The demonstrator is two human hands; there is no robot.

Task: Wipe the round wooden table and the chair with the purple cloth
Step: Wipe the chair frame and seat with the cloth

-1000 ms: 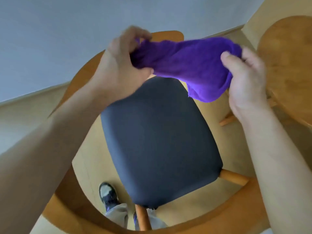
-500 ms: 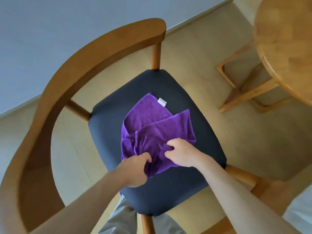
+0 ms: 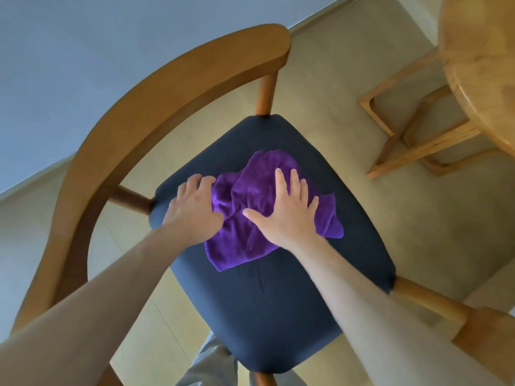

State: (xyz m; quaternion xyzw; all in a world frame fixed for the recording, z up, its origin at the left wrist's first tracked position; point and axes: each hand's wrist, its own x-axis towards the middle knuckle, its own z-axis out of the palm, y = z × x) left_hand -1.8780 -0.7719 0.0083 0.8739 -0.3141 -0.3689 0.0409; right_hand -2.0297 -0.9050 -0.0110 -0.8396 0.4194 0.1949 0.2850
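Note:
The purple cloth lies crumpled on the dark padded seat of the wooden chair. My right hand presses flat on the cloth with spread, straight fingers. My left hand rests at the cloth's left edge, fingers bent down onto the seat and the cloth's rim. The round wooden table stands at the upper right, partly cut off by the frame edge.
The chair's curved wooden backrest arcs round the left and far side of the seat. The table's wooden leg frame stands on the pale floor right of the chair. A blue-grey wall runs behind. My trouser legs show below the seat.
The cloth was held up in both hands, then laid on the seat. My hands have moved farther across the seat, and my right hand has opened flat on the cloth.

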